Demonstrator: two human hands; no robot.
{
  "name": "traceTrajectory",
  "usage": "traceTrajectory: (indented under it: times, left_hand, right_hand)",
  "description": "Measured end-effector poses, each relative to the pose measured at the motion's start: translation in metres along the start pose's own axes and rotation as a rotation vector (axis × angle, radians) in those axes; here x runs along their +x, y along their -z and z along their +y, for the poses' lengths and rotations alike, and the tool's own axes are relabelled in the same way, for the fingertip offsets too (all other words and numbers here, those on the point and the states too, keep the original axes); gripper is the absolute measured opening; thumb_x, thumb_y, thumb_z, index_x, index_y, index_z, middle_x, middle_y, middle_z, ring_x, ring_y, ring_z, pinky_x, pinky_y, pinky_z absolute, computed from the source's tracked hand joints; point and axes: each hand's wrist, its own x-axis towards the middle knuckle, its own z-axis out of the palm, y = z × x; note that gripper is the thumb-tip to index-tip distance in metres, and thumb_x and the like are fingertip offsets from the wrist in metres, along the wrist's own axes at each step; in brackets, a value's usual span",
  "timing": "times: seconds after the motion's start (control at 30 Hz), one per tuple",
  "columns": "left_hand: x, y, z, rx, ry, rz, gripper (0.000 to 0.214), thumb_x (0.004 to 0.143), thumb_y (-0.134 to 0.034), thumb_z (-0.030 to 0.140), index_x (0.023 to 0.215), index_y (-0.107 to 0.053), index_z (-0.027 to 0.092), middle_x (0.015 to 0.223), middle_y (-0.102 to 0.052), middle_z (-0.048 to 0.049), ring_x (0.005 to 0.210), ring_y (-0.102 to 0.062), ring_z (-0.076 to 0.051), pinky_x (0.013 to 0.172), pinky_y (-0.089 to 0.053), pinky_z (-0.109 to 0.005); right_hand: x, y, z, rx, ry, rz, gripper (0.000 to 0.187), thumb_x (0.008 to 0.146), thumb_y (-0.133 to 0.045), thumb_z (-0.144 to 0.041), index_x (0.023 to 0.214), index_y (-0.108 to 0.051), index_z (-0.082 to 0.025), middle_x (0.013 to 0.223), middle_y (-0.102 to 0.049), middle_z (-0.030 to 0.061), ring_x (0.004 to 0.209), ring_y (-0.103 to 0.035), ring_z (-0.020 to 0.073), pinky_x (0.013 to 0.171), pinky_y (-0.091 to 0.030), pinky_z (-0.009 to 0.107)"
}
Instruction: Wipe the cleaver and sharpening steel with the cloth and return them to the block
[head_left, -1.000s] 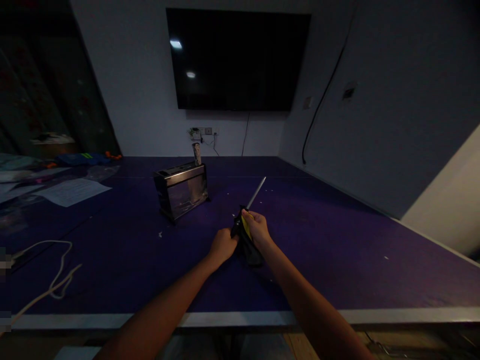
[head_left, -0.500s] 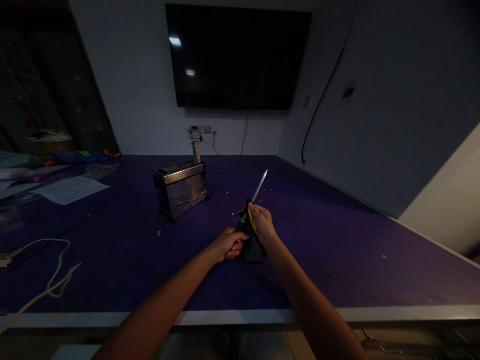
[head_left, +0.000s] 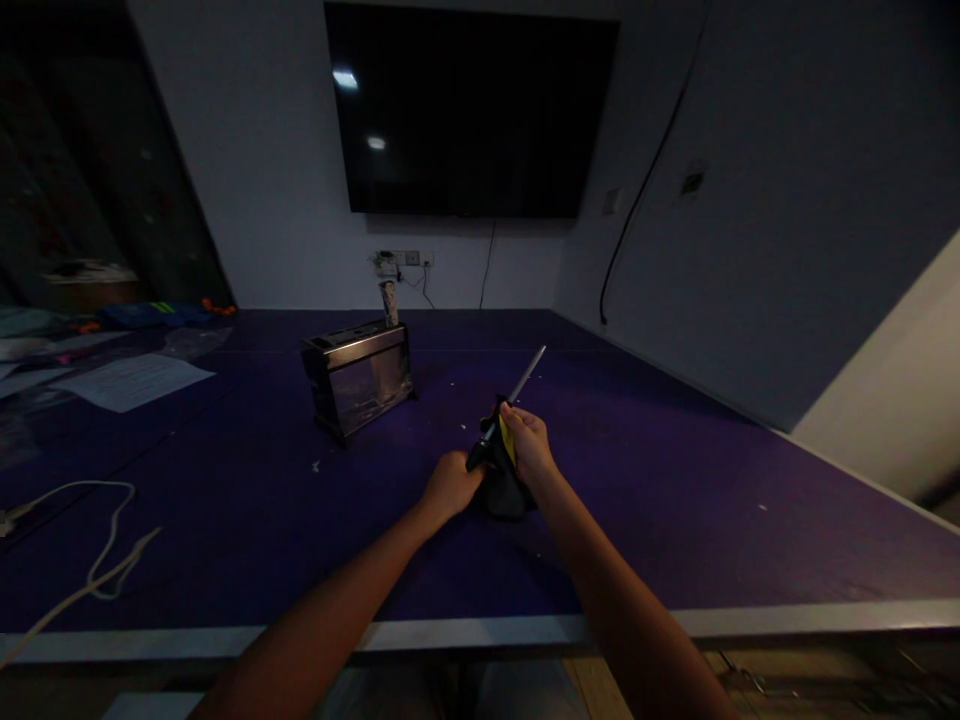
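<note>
A thin metal rod [head_left: 528,372] with a black handle [head_left: 477,456] slants up and away from me over the table. My left hand [head_left: 452,484] is closed at the handle, back turned up, its fingers mostly hidden. Around the rod's lower part hangs a black and yellow piece that looks like cloth [head_left: 506,495]. My right hand [head_left: 529,440] pinches this piece against the rod, thumb on top near the yellow part. What exactly the rod belongs to is too dark to tell.
A metal and black toaster-like box [head_left: 367,385] stands left of my hands, a patterned cylinder [head_left: 388,304] at its far end. Papers [head_left: 131,382] and white cables [head_left: 112,535] lie on the left of the purple table [head_left: 660,480]. A large screen [head_left: 480,110] hangs beyond.
My left hand has turned so that its back faces up, and its curled fingers no longer show. The rod has tipped slightly to the right. My right hand keeps its pinch.
</note>
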Motion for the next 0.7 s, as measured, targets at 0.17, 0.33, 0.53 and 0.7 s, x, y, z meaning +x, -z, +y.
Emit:
traceTrajectory:
  times: [0.17,0.33,0.53,0.7]
  left_hand:
    - [-0.003,0.001,0.0,-0.145,0.097,-0.108,0.023,0.075,-0.053,0.028,0.056,-0.046,0.017,0.04,-0.039,0.006,0.038,-0.038,-0.008,0.041,-0.022,-0.019]
    - [-0.009,0.01,-0.001,-0.579,0.275,-0.52,0.025,0.072,-0.052,0.032,0.057,-0.036,0.02,0.035,-0.028,0.0105,0.026,-0.019,-0.005,0.032,-0.011,-0.019]
    - [-0.01,0.009,0.001,-0.584,0.293,-0.529,0.027,0.07,-0.053,0.036,0.057,-0.035,0.02,0.036,-0.027,0.0106,0.026,-0.02,-0.004,0.033,-0.011,-0.018]
    - [-0.007,0.002,0.004,-0.07,0.08,-0.058,0.022,0.074,-0.052,0.024,0.054,-0.044,0.016,0.042,-0.038,0.0058,0.038,-0.034,-0.006,0.042,-0.019,-0.02]
  right_hand:
    - [0.0,0.001,-0.002,-0.005,0.001,-0.012,0.035,0.058,-0.076,-0.047,0.067,-0.064,-0.016,0.057,-0.065,0.0033,0.045,-0.054,0.0121,0.042,-0.04,0.022]
    - [-0.003,-0.001,-0.005,-0.006,0.009,-0.032,0.034,0.059,-0.075,-0.047,0.067,-0.063,-0.016,0.058,-0.065,0.0034,0.045,-0.054,0.0116,0.043,-0.04,0.021]
    - [-0.002,0.001,-0.006,0.0,0.008,-0.027,0.035,0.059,-0.075,-0.048,0.069,-0.064,-0.017,0.057,-0.065,0.0027,0.044,-0.054,0.0118,0.042,-0.039,0.021]
    - [0.0,0.002,-0.005,0.016,0.013,-0.032,0.035,0.058,-0.075,-0.047,0.071,-0.064,-0.017,0.056,-0.065,0.0026,0.044,-0.054,0.0118,0.043,-0.041,0.022]
